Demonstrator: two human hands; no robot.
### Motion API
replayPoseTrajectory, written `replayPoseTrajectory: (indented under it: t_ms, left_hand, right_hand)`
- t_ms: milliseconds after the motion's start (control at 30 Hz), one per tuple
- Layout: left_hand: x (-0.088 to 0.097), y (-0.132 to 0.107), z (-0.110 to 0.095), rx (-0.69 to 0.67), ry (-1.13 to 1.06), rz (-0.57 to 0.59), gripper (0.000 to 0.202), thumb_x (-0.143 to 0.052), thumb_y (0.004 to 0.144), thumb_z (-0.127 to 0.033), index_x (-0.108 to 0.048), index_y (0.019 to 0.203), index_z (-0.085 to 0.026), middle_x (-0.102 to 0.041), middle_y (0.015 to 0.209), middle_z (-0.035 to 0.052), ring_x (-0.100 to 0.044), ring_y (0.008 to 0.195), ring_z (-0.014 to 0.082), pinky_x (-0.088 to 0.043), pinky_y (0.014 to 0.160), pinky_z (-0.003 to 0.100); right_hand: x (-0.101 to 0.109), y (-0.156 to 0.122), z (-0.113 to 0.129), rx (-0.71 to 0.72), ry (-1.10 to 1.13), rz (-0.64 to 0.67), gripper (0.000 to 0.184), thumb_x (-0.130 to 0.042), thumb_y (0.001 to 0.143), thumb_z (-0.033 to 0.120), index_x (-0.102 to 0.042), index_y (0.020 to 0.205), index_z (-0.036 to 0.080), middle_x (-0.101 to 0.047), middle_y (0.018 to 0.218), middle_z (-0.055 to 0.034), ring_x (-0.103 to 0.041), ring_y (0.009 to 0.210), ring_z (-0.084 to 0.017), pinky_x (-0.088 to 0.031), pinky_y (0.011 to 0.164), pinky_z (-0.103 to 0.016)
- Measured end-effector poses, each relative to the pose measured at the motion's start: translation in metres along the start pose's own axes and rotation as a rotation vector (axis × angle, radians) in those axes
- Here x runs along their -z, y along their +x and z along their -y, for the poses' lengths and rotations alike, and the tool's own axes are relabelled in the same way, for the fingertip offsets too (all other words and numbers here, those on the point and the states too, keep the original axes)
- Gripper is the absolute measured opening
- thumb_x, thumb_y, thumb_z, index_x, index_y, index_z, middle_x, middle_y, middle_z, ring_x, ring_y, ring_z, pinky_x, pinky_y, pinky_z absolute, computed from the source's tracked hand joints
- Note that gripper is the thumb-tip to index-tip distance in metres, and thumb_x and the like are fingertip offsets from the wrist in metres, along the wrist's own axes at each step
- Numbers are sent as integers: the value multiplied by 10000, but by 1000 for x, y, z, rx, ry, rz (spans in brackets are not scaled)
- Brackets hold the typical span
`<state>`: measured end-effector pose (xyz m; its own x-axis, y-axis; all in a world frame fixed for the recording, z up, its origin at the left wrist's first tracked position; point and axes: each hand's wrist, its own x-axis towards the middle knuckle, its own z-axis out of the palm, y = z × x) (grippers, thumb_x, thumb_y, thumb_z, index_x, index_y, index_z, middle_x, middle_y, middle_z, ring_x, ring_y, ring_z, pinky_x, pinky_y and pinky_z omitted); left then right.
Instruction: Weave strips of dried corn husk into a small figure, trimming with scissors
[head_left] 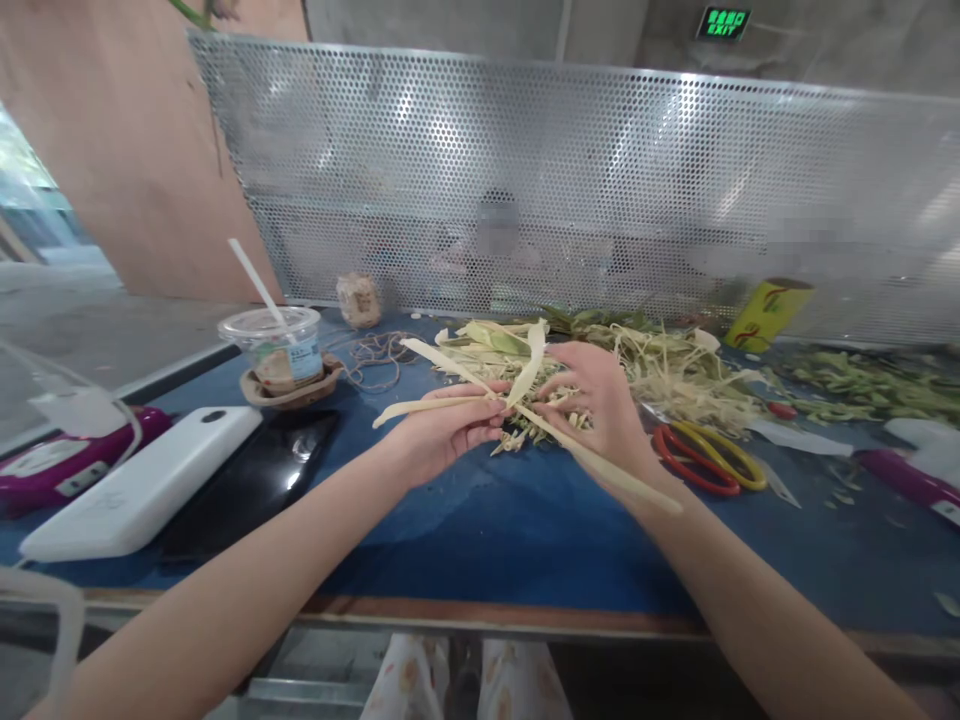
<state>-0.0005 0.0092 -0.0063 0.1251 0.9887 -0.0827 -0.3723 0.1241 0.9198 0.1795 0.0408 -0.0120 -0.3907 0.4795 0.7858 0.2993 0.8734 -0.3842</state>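
Pale, flat strips that look like corn husk cross each other in front of me, with one end standing upright and others reaching left and right. My left hand is closed in a pinch on the crossing point. Beside it, my right hand is curved with its fingers apart, close to the upright strip; whether a fingertip touches the strip, I cannot tell. One long strip runs across the right palm and wrist. Just behind both hands lies a pile of shredded husk and leaves.
Red-handled scissors and a yellow-handled pair lie right of my hand. Left are a plastic cup with straw, a string tangle, a white power bank and a black phone. A perforated metal screen borders the back.
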Motion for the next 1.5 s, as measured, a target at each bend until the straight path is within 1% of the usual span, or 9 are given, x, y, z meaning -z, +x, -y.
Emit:
replayPoseTrajectory:
  t_ms: [100, 200, 400, 567, 767, 900, 1033, 1267, 1500]
  left_hand:
    - [1, -2, -1, 55, -8, 62, 189, -581, 722, -39, -654, 879, -113, -649, 654, 19, -589, 556, 55, -513, 538, 120]
    - [1, -3, 0, 80, 1, 105, 190, -555, 741, -38, -652, 890, -105, -647, 652, 24, -584, 553, 54, -508, 532, 115]
    - [0, -4, -2, 150, -47, 28, 208, -526, 760, -30, -652, 901, -116, -610, 582, -3, -569, 509, 40, -500, 513, 90]
    - [1, -3, -3, 233, -96, 36, 187, -519, 764, -38, -658, 862, -116, -596, 563, -3, -571, 490, 41, -498, 493, 79]
    - [-1, -5, -4, 300, -100, 40, 183, -510, 770, -47, -653, 862, -116, -591, 567, 0, -575, 491, 42, -486, 449, 73]
    - [-2, -8, -3, 234, 10, 78, 176, -547, 749, -70, -657, 875, -127, -615, 622, 12, -578, 513, 54, -506, 464, 113]
    - [-3, -10, 0, 23, 140, 148, 147, -582, 724, -110, -663, 846, -128, -611, 671, 18, -568, 564, 75, -496, 465, 148]
    - [-5, -7, 4, -203, 586, 57, 95, -563, 700, -132, -631, 764, -118, -600, 708, 11, -465, 455, 48, -410, 426, 174]
    - [-5, -11, 4, -368, 935, 149, 173, -485, 775, -224, -526, 627, -145, -469, 539, -42, -438, 440, 54, -362, 425, 166]
  right_hand:
    - [7, 0, 2, 281, -371, -108, 177, -577, 776, 246, -607, 943, 296, -454, 1117, -53, -499, 914, -201, -442, 793, -378]
    - [11, 0, 8, 369, -449, -1, 99, -578, 786, 238, -651, 807, 301, -577, 979, -18, -474, 929, -202, -373, 834, -382]
    - [11, -1, 3, 422, -472, 326, 237, -456, 866, 204, -590, 1055, 255, -624, 1048, -14, -455, 999, -177, -358, 849, -339]
    - [14, -1, -3, 548, -535, 333, 298, -455, 868, 173, -535, 1139, 270, -614, 1087, -5, -480, 990, -164, -351, 870, -344]
    - [14, 0, 4, 680, -471, 285, 239, -417, 876, 149, -596, 1029, 183, -651, 974, -45, -537, 937, -162, -420, 835, -305]
    - [7, 0, 6, 518, -270, 257, 174, -468, 853, 173, -615, 926, 230, -644, 910, -25, -555, 892, -141, -454, 789, -283]
    - [-2, 1, 9, 205, 34, 213, 100, -528, 809, 168, -619, 821, 208, -604, 888, -49, -565, 889, -146, -470, 792, -296]
    - [-11, 1, 7, -384, 502, 191, 52, -633, 700, 200, -611, 740, 175, -624, 853, -44, -606, 822, -158, -504, 738, -280]
    - [-11, 2, 3, -554, 582, 149, 308, -701, 634, 235, -510, 870, 183, -557, 684, 26, -559, 613, -97, -489, 601, -234]
